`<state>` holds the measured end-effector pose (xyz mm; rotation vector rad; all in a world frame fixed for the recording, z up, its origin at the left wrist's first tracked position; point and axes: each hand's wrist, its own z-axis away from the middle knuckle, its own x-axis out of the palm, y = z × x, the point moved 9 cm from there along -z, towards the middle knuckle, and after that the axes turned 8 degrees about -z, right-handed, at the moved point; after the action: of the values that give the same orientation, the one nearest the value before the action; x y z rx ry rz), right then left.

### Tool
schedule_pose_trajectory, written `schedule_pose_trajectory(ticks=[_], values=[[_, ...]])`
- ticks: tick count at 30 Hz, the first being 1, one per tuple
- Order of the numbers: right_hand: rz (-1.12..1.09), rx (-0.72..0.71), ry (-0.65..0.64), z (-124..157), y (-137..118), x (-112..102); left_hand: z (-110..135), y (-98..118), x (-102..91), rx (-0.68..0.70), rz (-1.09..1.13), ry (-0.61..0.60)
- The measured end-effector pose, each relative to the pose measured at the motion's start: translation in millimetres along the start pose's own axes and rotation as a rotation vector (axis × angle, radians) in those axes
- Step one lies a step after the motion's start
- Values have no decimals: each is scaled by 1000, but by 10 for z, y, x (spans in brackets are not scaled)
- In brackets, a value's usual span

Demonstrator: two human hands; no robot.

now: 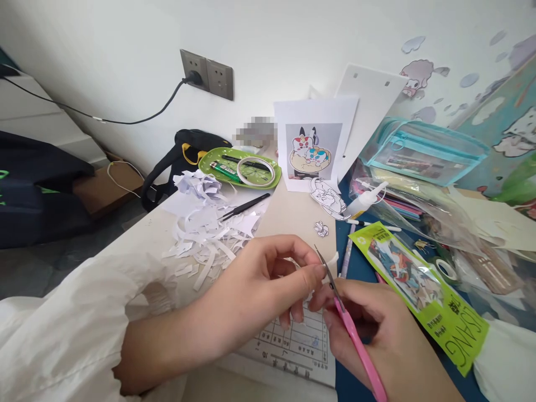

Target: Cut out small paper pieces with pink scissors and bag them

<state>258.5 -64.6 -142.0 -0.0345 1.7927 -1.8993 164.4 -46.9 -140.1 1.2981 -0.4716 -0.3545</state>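
My left hand (288, 276) pinches a small piece of white paper (333, 261) between thumb and fingertips, and most of the piece is hidden. My right hand (372, 318) is closed around pink-handled scissors (355, 335), whose blades point up and away, right beside the paper. The two hands nearly touch over a printed form (293, 340). Beyond them lie a small cut-out paper flower (321, 229) and a larger cut-out line drawing (326, 196). A sheet with a colour picture (312, 151) leans upright behind these.
White paper scraps (205, 223) are heaped on the left, with black tweezers (245, 206) on them. A green tray (218, 156) holds a lighter and a tape ring. To the right are a glue bottle (368, 200), a lime-green packet (419, 290) and a clear pouch (422, 151).
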Motion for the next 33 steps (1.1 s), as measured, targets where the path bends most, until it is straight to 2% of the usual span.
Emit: schedule_pose_trajectory(ticks=[15,27,30,33], values=[[68,6,-15,-11,-37,9,0,-13,3,-14,22,2],[300,-99,97,16,-66,-28,17,-15,36,-12,80,18],[240,-64,61,10,-55,-4,25,-42,48,-15,60,12],[103,38,-19,12,35,39,35,-55,64,-20,70,-4]])
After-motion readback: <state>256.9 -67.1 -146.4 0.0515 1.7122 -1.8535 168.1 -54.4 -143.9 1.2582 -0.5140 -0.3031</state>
